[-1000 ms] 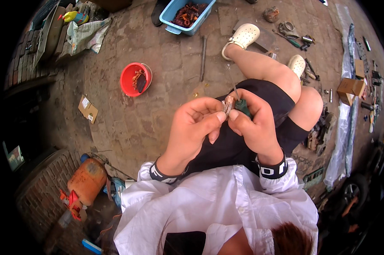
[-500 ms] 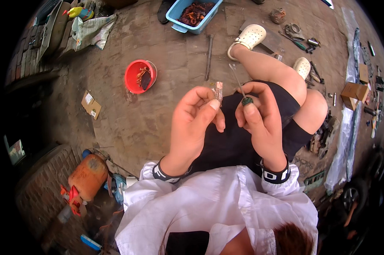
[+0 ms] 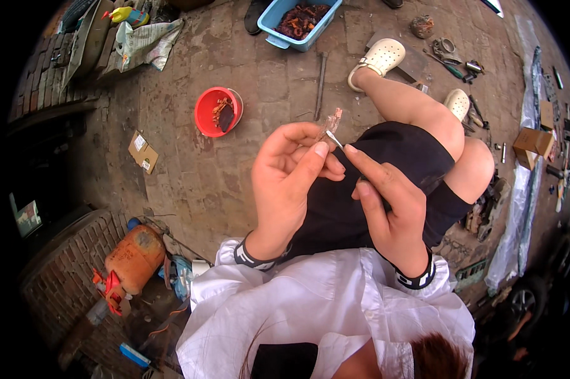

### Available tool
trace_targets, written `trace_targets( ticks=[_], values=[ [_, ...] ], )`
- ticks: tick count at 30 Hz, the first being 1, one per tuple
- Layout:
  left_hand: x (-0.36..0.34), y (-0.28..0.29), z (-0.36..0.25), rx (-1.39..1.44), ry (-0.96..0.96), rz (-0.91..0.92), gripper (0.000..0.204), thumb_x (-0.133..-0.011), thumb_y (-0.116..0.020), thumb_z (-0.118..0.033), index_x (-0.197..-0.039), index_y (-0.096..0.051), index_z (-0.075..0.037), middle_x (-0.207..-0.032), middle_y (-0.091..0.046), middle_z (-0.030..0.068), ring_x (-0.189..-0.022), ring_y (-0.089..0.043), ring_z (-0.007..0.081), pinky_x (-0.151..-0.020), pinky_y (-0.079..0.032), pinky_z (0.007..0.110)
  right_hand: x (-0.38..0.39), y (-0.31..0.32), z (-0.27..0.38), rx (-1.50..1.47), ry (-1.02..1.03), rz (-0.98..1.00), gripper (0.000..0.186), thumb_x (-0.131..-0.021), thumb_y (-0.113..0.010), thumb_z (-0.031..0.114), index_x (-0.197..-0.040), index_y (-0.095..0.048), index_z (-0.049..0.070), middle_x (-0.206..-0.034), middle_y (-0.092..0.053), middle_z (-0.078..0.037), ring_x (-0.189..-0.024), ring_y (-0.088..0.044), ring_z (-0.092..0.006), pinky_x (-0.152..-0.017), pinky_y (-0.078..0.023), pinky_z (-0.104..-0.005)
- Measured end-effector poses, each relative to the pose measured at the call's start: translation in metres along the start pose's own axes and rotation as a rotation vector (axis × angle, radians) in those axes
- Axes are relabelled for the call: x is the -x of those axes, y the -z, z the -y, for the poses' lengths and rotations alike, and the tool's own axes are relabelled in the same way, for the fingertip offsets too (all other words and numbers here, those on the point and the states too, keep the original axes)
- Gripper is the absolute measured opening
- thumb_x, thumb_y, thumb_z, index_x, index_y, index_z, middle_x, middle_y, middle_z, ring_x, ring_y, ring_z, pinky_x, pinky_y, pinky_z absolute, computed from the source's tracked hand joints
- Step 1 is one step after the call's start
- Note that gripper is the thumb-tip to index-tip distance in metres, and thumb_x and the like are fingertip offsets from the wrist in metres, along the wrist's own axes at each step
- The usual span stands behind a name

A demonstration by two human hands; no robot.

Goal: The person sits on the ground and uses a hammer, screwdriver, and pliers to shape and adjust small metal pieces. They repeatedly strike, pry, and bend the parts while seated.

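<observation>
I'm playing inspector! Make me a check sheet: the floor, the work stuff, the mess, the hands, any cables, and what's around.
Surface: brown, stained floor.
Job's things: small pinkish piece; thin metal tool, its tip at the piece.
Clutter: red bucket, blue tub, metal bar.
Hands: left hand pinches the piece; right hand holds the tool.
Cables: thin orange line at lower left; can't tell whether it's a cable.
Surroundings: rusty orange canister, cardboard box.
</observation>
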State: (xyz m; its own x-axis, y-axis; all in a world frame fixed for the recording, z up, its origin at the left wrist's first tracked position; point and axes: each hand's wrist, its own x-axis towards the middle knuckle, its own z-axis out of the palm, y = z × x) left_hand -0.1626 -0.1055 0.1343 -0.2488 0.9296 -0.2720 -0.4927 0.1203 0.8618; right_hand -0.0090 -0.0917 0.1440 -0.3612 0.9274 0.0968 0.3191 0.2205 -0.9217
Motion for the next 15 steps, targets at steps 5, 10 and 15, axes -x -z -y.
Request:
trace_targets(
  ticks=[5,10,15],
  values=[
    [-0.0011,0.0029,-0.0007,-0.033,0.005,-0.034,0.014,-0.09,-0.057,-0.004,-0.101,-0.056,0.005,-0.086,-0.065,0.0122,-0.067,-0.063,0.0153,-0.058,-0.054,0.027,-0.0004,0.0028,0.0026,0.014,-0.043,0.065,0.037,-0.085,-0.053,-0.005,-0.121,-0.059,-0.001,-0.076,-0.061,-0.009,-0.062,-0.057,-0.0139,-0.058,-0.045,-0.0247],
    [-0.0032,0.0046,0.0009,0.021,0.023,-0.015,0.012,-0.089,-0.057,-0.002,-0.098,-0.057,0.005,-0.084,-0.065,0.012,-0.067,-0.063,0.0147,-0.059,-0.055,0.026,-0.0018,0.0006,0.0014,0.062,0.013,-0.007,0.045,-0.077,-0.062,-0.005,-0.119,-0.062,0.008,-0.066,-0.052,-0.008,-0.05,-0.048,-0.0171,-0.047,-0.041,-0.0284],
    [-0.0021,0.011,0.003,0.01,0.005,-0.007,0.01,-0.089,-0.057,0.0,-0.097,-0.058,0.006,-0.084,-0.064,0.0122,-0.068,-0.064,0.0147,-0.061,-0.056,0.026,-0.003,-0.001,0.0016,0.132,0.018,-0.006,0.044,-0.077,-0.063,-0.003,-0.119,-0.062,0.008,-0.067,-0.052,-0.008,-0.052,-0.05,-0.0173,-0.049,-0.042,-0.0283]
  ],
)
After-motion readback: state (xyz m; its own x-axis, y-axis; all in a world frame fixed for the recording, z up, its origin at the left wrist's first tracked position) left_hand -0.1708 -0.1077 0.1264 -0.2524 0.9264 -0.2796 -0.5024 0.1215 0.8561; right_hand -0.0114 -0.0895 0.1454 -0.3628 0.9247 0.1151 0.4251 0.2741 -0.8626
